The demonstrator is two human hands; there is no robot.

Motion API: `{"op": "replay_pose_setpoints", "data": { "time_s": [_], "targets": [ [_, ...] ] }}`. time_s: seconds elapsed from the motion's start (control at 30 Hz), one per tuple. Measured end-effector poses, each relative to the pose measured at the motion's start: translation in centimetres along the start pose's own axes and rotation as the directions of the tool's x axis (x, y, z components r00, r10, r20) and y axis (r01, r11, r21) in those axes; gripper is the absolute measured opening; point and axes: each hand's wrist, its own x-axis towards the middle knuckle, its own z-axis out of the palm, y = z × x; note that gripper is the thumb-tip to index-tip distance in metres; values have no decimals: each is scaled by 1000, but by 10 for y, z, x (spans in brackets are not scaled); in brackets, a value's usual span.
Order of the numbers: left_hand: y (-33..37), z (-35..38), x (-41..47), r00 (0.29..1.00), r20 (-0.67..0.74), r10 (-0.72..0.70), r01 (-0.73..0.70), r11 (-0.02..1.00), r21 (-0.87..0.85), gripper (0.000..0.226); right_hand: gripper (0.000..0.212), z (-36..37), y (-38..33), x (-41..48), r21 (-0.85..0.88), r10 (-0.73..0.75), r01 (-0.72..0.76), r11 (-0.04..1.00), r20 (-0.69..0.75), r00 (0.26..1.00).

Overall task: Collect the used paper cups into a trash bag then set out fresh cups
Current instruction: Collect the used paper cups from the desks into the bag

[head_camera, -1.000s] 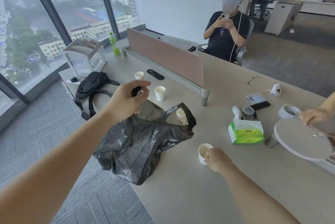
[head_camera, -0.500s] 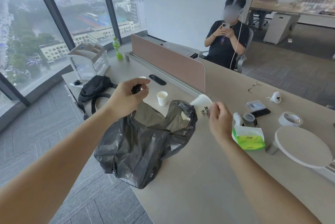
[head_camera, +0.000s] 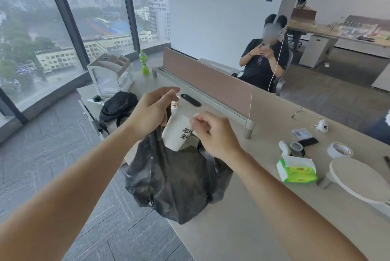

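Observation:
A black trash bag hangs over the table's near edge, and my left hand grips its rim and holds the mouth up. My right hand pinches a white paper cup with black lettering by its rim; the cup is tilted with its base down in the bag's opening. Just behind my left hand, another paper cup with red print stands on the table, partly hidden. The inside of the bag is out of sight.
A brown desk divider runs across the table. A black backpack lies at the left; a tissue pack, tape roll, phone and round white disc sit at the right. A seated person is behind the divider.
My right hand picked up the cup near the table's front edge and carried it left over the bag's mouth, where it now dips in. My left hand kept holding the bag's rim.

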Motion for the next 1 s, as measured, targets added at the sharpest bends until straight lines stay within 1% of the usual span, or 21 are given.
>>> {"op": "replay_pose_setpoints", "data": {
  "time_s": [0.1, 0.17, 0.23, 0.33, 0.4, 0.47, 0.57, 0.63, 0.7, 0.8, 0.93, 1.0],
  "targets": [
    [-2, -28, -3, 999, 32, 18, -17, 999, -30, 26, 19, 23, -20, 3, -107, 77, -60, 992, 162, 984],
    [-6, -46, -4, 997, 64, 32, -30, 999, -33, 25, 18, 39, -28, 4, -197, 130, -73, 978, 297, 946],
    [-13, -67, -5, 995, 88, 40, -37, 999, -38, 23, 21, 54, -30, 1, -330, 179, -38, 943, 407, 896],
    [-22, -100, -2, 993, 101, 58, -52, 997, -62, 22, 31, 71, -25, -4, -475, 307, -63, 877, 456, 835],
    [-27, -118, 2, 994, 80, 75, -68, 994, -81, 26, 32, 75, -25, -6, -575, 376, -73, 815, 429, 822],
    [-32, -134, 5, 995, 31, 94, -90, 990, -113, 34, 32, 73, -27, -4, -654, 441, -106, 749, 372, 817],
    [-36, -157, 12, 991, -18, 133, -134, 986, -103, 41, 49, 63, -29, 1, -764, 577, -195, 615, 267, 772],
    [-37, -169, 18, 991, -16, 136, -137, 983, -123, 42, 61, 54, -30, 9, -783, 611, -251, 569, 199, 766],
    [-38, -179, 28, 986, -2, 165, -164, 982, -92, 43, 65, 47, -34, 21, -758, 601, -310, 574, 133, 788],
    [-36, -190, 46, 975, 22, 222, -222, 975, -15, 46, 66, 46, -41, 44, -695, 552, -346, 630, 87, 829],
    [-31, -196, 72, 973, -15, 230, -230, 972, -55, 44, 63, 48, -45, 74, -683, 500, -353, 639, 20, 866],
    [-33, -194, 80, 976, -29, 215, -217, 971, -101, 43, 62, 50, -38, 85, -670, 535, -382, 637, 27, 844]
  ]
}}
